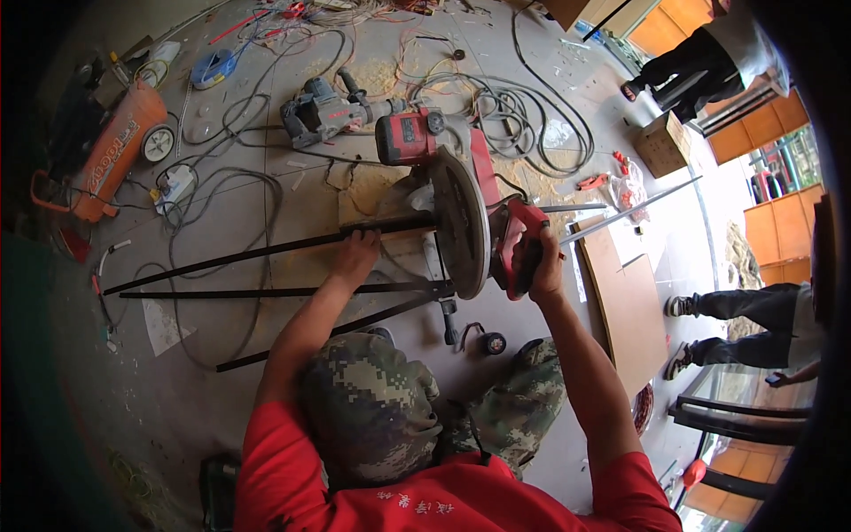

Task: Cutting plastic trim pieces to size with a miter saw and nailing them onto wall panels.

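Observation:
A red and grey chop saw (463,222) with a round blade guard stands on the floor in front of me. My right hand (547,269) is closed round its red and black handle (518,248). To the left of the blade, my left hand (357,254) grips a long black bar (230,258), whose right end reaches in by the guard. Two more black bars fan out nearer to me, a middle bar (222,293) and a slanting lower bar (332,331). The guard hides whether the blade touches the bar.
Beyond the saw lie a grey rotary hammer (328,112) and coiled cables (523,115). An orange wheeled machine (120,151) stands at left. At right are a brown board (625,306), a cardboard box (663,144) and two people. A black roll (493,343) lies near my knees.

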A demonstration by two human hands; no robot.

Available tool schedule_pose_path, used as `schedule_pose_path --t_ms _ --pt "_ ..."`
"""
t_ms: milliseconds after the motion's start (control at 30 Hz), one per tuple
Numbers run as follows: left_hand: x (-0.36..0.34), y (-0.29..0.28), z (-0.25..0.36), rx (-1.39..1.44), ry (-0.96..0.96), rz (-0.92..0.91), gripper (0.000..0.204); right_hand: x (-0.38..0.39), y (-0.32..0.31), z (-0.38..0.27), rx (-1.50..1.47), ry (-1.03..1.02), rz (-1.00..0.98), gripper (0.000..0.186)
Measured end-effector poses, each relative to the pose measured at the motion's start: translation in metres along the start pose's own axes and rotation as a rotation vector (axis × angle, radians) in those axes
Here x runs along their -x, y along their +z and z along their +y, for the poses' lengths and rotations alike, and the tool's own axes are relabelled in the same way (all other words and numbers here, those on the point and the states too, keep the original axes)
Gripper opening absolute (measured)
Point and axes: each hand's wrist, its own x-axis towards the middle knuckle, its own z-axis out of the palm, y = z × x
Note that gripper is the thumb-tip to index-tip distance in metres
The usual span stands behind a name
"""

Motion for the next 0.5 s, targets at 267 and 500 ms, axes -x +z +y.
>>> schedule_pose_path --t_ms 267,500 --pt "-0.0006 -0.0049 0.0003 0.006 0.001 -0.049 0.046 0.0019 0.0 0.0009 0.006 0.007 0.034 0.046" --pt "-0.0001 -0.0044 0.0005 0.013 0.005 -0.033 0.045 0.0042 0.0004 0.0015 0.041 -0.026 -0.007 0.048"
